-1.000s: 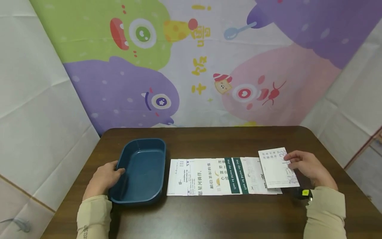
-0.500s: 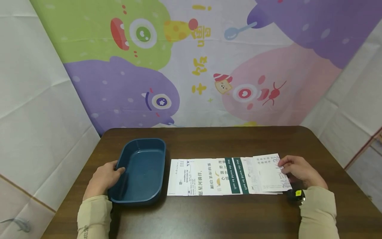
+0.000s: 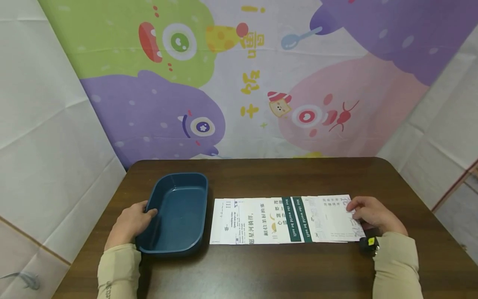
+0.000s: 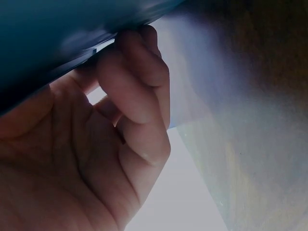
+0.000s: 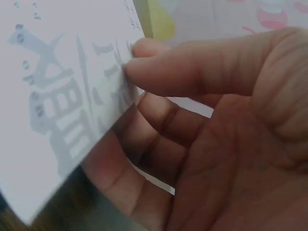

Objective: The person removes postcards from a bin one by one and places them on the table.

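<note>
My left hand (image 3: pixel 131 224) grips the left wall of a dark blue rectangular tray (image 3: pixel 181 216), thumb over the rim. In the left wrist view its curled fingers (image 4: pixel 139 91) lie against the tray's outer side. My right hand (image 3: pixel 377 214) pinches the right edge of a white printed card (image 3: pixel 337 220) between thumb and fingers. This card is the rightmost of an overlapping row of cards (image 3: pixel 257 220) with printed lettering, two showing dark green bands. In the right wrist view the thumb (image 5: pixel 183 67) rests on the card's printed face, other fingers behind it.
The brown wooden table (image 3: pixel 261 274) has a rounded far edge close to a cartoon-printed cloth (image 3: pixel 242 137). White sheeting (image 3: pixel 48 104) hangs at both sides. A small black device (image 3: pixel 369 244) with a yellow label sits at my right wrist.
My right hand has moved left and slightly down with the card, which straightened from a tilt and now lines up with the row. My left hand and the tray have stayed put.
</note>
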`<move>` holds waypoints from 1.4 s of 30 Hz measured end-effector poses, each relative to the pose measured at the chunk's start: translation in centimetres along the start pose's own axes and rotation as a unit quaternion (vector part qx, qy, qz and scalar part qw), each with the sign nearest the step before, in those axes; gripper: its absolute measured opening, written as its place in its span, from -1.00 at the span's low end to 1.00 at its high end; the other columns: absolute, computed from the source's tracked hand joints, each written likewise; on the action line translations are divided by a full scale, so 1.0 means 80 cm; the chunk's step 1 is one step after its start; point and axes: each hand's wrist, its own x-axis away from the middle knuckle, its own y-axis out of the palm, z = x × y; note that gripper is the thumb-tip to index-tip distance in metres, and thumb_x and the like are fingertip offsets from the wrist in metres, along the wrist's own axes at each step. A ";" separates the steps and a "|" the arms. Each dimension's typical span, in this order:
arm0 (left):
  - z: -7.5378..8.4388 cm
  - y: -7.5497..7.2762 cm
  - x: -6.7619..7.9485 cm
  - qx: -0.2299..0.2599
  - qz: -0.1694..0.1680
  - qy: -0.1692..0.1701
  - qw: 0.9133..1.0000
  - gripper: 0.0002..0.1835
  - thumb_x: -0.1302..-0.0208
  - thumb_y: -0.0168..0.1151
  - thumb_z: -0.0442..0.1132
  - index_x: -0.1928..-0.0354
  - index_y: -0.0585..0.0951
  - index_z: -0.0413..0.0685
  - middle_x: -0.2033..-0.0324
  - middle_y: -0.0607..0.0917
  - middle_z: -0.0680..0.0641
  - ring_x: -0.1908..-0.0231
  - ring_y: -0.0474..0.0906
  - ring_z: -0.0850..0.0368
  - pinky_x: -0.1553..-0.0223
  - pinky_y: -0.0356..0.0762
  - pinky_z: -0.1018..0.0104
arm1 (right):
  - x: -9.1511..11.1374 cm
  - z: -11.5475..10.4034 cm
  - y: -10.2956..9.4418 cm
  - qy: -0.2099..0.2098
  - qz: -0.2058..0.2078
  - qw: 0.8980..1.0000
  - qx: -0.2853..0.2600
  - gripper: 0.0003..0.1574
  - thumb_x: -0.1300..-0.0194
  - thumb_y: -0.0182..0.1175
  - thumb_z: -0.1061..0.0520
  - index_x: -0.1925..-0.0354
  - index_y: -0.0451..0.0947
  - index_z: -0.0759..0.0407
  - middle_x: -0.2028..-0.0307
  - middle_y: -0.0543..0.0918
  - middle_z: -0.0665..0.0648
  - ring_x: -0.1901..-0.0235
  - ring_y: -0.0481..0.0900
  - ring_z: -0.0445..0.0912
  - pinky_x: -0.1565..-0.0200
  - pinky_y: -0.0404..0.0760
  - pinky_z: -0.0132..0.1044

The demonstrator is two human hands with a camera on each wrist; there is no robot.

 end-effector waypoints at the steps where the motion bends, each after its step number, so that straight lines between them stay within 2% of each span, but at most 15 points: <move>1: 0.000 0.000 0.000 0.001 -0.001 -0.002 1.000 -0.37 -0.51 -0.02 -0.02 -0.45 0.32 -0.28 -0.26 0.49 -0.53 -0.05 0.59 -0.41 -0.06 0.53 -0.39 | 0.001 -0.001 0.000 -0.003 -0.001 1.000 0.003 -0.75 -0.21 0.12 0.35 0.10 0.54 0.37 0.10 0.55 0.34 0.22 0.57 0.06 0.28 0.66 -0.13; 11: 0.001 0.000 0.001 0.001 -0.005 -0.008 1.000 -0.35 -0.52 -0.03 -0.01 -0.47 0.28 -0.28 -0.28 0.46 -0.54 -0.08 0.58 -0.43 -0.07 0.52 -0.40 | 0.004 -0.011 0.004 -0.026 -0.019 0.997 0.069 -0.85 -0.16 0.17 0.34 0.24 0.48 0.34 0.24 0.54 0.25 0.28 0.55 0.04 0.34 0.65 -0.14; 18: 0.001 0.000 0.000 -0.003 -0.003 -0.001 1.000 -0.36 -0.52 -0.03 -0.01 -0.47 0.29 -0.27 -0.28 0.47 -0.54 -0.10 0.56 -0.46 -0.08 0.51 -0.41 | 0.003 -0.012 0.005 -0.034 -0.014 0.994 0.101 -0.82 -0.10 0.17 0.36 0.26 0.45 0.34 0.31 0.52 0.23 0.32 0.53 0.03 0.40 0.61 -0.17; 23: 0.001 0.000 0.000 0.001 -0.004 -0.006 1.000 -0.36 -0.52 -0.03 -0.02 -0.47 0.29 -0.26 -0.27 0.48 -0.54 -0.06 0.59 -0.42 -0.05 0.53 -0.38 | 0.003 -0.013 0.007 -0.027 -0.010 0.994 0.107 -0.78 -0.08 0.18 0.38 0.23 0.45 0.34 0.30 0.52 0.24 0.33 0.52 0.03 0.41 0.56 -0.20; 32: 0.002 0.000 0.001 0.006 -0.007 -0.011 1.000 -0.35 -0.53 -0.04 -0.01 -0.48 0.26 -0.28 -0.30 0.44 -0.54 -0.12 0.55 -0.47 -0.08 0.51 -0.42 | 0.005 -0.013 0.010 -0.014 -0.006 0.994 0.110 -0.77 -0.15 0.20 0.34 0.18 0.45 0.34 0.25 0.53 0.27 0.29 0.52 0.06 0.38 0.55 -0.22; 42: 0.002 0.000 0.001 0.007 -0.008 -0.009 1.000 -0.36 -0.53 -0.04 -0.02 -0.47 0.27 -0.28 -0.29 0.46 -0.54 -0.09 0.57 -0.45 -0.07 0.52 -0.41 | 0.003 -0.017 0.010 -0.028 -0.019 0.989 0.142 -0.77 -0.16 0.13 0.37 0.16 0.41 0.36 0.28 0.52 0.26 0.31 0.50 0.05 0.40 0.50 -0.21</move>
